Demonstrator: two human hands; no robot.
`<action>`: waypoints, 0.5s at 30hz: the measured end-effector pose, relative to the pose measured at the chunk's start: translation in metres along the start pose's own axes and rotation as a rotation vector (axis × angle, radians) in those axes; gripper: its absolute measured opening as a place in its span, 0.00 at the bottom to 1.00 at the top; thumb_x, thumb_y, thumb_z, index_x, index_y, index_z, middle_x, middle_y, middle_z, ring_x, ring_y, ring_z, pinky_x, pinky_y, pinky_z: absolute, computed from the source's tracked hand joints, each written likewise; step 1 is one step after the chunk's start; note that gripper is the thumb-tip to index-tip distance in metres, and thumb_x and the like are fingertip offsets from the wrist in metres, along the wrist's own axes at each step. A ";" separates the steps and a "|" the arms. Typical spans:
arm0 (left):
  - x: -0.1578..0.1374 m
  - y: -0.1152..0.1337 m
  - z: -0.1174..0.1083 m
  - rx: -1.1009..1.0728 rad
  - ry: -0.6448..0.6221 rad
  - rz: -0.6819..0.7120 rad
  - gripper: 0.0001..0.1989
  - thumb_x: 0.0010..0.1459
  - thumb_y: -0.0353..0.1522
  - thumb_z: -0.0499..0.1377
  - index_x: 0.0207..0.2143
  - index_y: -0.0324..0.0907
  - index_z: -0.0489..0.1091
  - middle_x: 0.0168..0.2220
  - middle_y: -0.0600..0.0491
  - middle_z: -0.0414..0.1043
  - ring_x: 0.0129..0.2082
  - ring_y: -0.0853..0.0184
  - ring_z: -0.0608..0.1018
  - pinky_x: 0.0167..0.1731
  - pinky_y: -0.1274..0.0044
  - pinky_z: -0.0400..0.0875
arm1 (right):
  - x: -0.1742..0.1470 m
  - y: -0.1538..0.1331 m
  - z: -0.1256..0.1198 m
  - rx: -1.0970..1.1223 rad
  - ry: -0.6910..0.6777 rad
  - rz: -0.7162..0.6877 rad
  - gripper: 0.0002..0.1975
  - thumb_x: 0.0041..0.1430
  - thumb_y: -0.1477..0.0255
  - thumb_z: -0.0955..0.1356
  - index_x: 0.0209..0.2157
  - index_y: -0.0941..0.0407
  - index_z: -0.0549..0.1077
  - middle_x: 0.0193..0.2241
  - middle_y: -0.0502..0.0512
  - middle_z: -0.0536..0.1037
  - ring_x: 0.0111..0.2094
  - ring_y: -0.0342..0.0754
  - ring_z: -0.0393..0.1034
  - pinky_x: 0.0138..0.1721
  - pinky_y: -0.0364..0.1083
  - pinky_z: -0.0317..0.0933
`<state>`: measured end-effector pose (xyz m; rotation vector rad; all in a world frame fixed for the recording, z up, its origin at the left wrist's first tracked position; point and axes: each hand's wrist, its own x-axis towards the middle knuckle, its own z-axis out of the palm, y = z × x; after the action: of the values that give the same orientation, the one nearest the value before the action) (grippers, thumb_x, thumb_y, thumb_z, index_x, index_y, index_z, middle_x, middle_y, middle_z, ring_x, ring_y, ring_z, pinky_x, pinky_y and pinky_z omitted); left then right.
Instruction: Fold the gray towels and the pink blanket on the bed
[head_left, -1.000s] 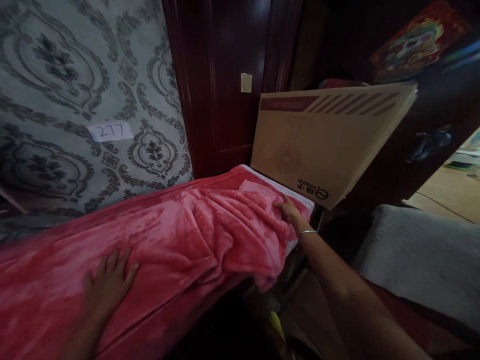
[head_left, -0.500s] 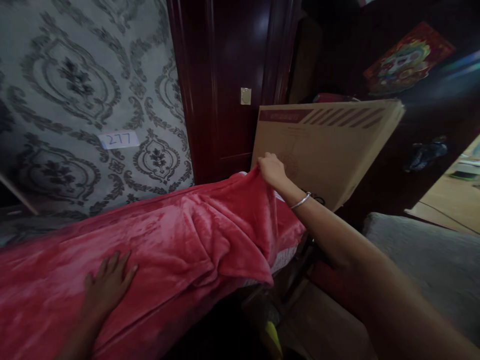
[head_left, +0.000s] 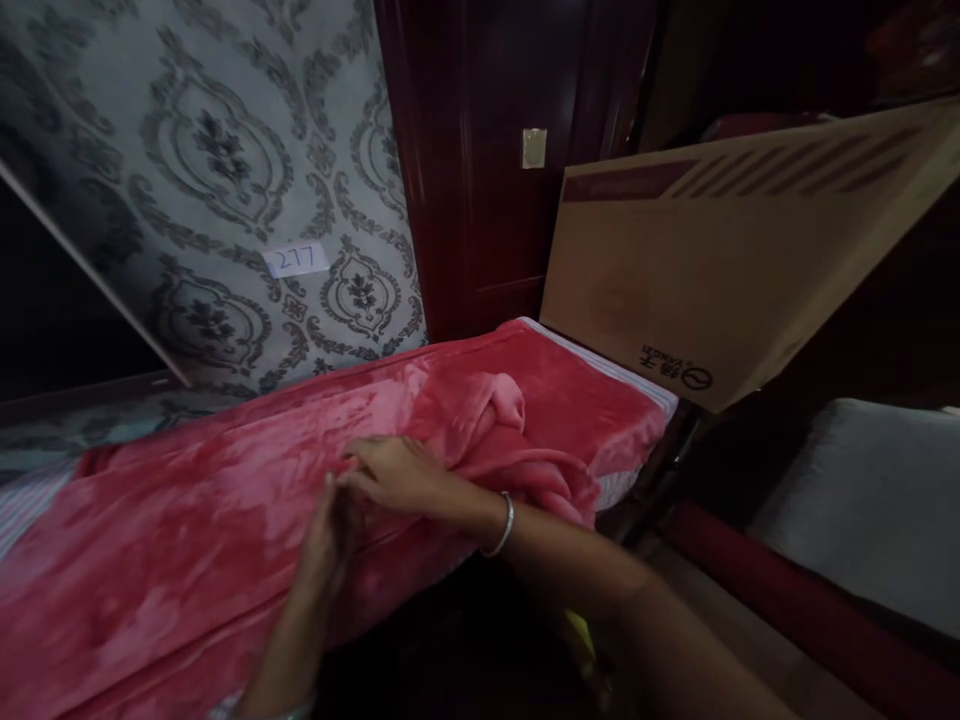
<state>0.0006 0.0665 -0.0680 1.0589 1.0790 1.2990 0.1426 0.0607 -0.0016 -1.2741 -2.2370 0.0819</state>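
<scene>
A fluffy red blanket (head_left: 247, 490) lies lengthwise over the bed, its right part bunched into loose folds. Beyond these folds another smooth red layer covers the bed's far end. My right hand (head_left: 394, 472), with a silver bangle at the wrist, is closed on the blanket near its middle, fingers pointing left. My left hand (head_left: 328, 535) is right beside it at the blanket's surface, the two hands' fingertips meeting. Most of the left fingers are in shadow or turned away, so their grip does not show.
A large cardboard box (head_left: 660, 270) leans at the bed's far end by a dark red door (head_left: 480, 230). Patterned wallpaper (head_left: 225, 160) bears a paper label (head_left: 296, 259) reading 277. A grey cushioned seat (head_left: 870, 510) stands at the right. Striped cloth (head_left: 34, 505) shows at the left.
My right hand has come left from the far end with the blanket, folding it back and baring the red layer there. My left hand has moved right from lying flat to meet it.
</scene>
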 end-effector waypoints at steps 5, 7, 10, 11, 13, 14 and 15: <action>-0.020 -0.025 -0.025 0.024 0.009 -0.187 0.36 0.39 0.52 0.71 0.48 0.43 0.75 0.39 0.50 0.78 0.34 0.62 0.80 0.27 0.73 0.77 | -0.031 0.074 0.003 0.064 0.112 0.106 0.18 0.67 0.78 0.63 0.55 0.58 0.75 0.53 0.57 0.78 0.55 0.51 0.70 0.58 0.47 0.62; -0.026 -0.028 -0.022 0.080 -0.023 -0.157 0.41 0.38 0.51 0.73 0.54 0.44 0.73 0.46 0.48 0.78 0.40 0.59 0.81 0.33 0.70 0.80 | -0.041 0.115 -0.012 -0.061 0.106 0.200 0.22 0.63 0.83 0.63 0.56 0.60 0.75 0.55 0.61 0.77 0.56 0.53 0.68 0.61 0.52 0.60; -0.032 -0.034 -0.012 0.157 -0.056 -0.064 0.45 0.42 0.49 0.72 0.62 0.48 0.66 0.57 0.46 0.74 0.54 0.55 0.78 0.46 0.69 0.79 | -0.053 0.163 -0.027 -0.208 0.071 0.165 0.27 0.63 0.85 0.61 0.60 0.56 0.73 0.62 0.61 0.71 0.60 0.55 0.62 0.63 0.57 0.57; -0.033 -0.038 -0.010 0.183 -0.055 -0.034 0.47 0.43 0.49 0.72 0.64 0.49 0.63 0.59 0.46 0.72 0.57 0.55 0.76 0.50 0.69 0.77 | -0.055 0.173 -0.027 -0.238 0.062 0.142 0.27 0.64 0.84 0.61 0.61 0.54 0.73 0.64 0.59 0.69 0.62 0.55 0.60 0.63 0.58 0.56; -0.034 -0.047 -0.007 0.256 -0.051 0.026 0.49 0.45 0.49 0.70 0.67 0.49 0.58 0.63 0.45 0.69 0.60 0.55 0.74 0.54 0.68 0.75 | -0.056 0.184 -0.025 -0.264 0.046 0.111 0.24 0.66 0.82 0.61 0.58 0.53 0.75 0.63 0.57 0.70 0.63 0.55 0.58 0.64 0.57 0.55; -0.033 -0.052 -0.006 0.305 -0.053 0.058 0.49 0.46 0.49 0.70 0.68 0.48 0.57 0.64 0.44 0.67 0.62 0.55 0.72 0.56 0.67 0.73 | -0.055 0.186 -0.022 -0.262 0.043 0.108 0.22 0.67 0.81 0.61 0.56 0.54 0.77 0.61 0.58 0.72 0.62 0.54 0.59 0.64 0.56 0.55; -0.032 -0.056 -0.007 0.355 -0.058 0.092 0.49 0.47 0.49 0.69 0.68 0.48 0.55 0.65 0.43 0.65 0.64 0.55 0.71 0.58 0.67 0.72 | -0.052 0.188 -0.021 -0.252 0.049 0.114 0.19 0.67 0.80 0.61 0.53 0.55 0.78 0.58 0.59 0.75 0.61 0.54 0.60 0.63 0.54 0.56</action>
<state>0.0050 0.0339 -0.1237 1.4153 1.2584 1.1645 0.3191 0.1164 -0.0663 -1.5180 -2.1831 -0.1934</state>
